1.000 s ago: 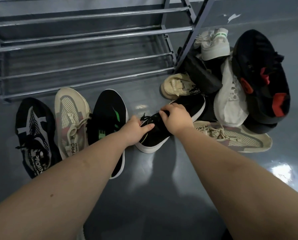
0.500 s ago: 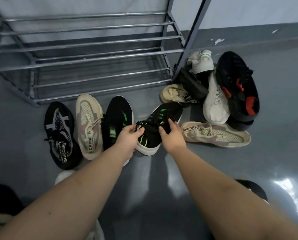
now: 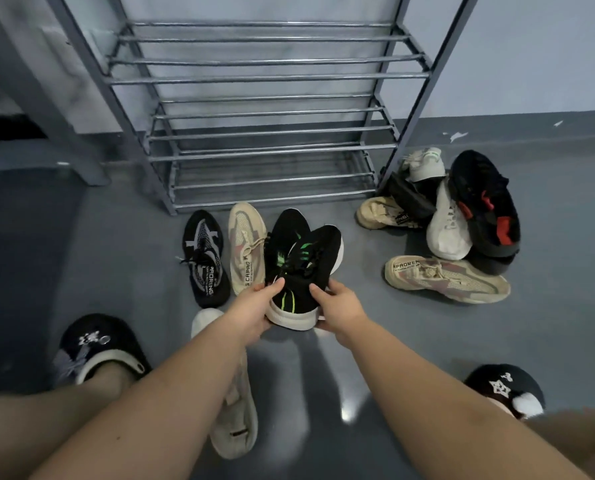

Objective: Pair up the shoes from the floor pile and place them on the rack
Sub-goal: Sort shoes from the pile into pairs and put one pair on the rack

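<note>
Currently both my left hand (image 3: 254, 311) and right hand (image 3: 341, 311) grip the black-green shoe (image 3: 306, 275) at its heel. Risk, as I judge it: dangling laces snag its mate (image 3: 284, 244) at 11 o'clock, dragging it askew.

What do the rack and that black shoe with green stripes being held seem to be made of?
The rack looks like grey painted metal: thin round bars with a dull sheen. The black shoe, held by the left hand and right hand, seems to have a matte knit fabric upper and a smooth white sole, likely rubber or foam.
</note>
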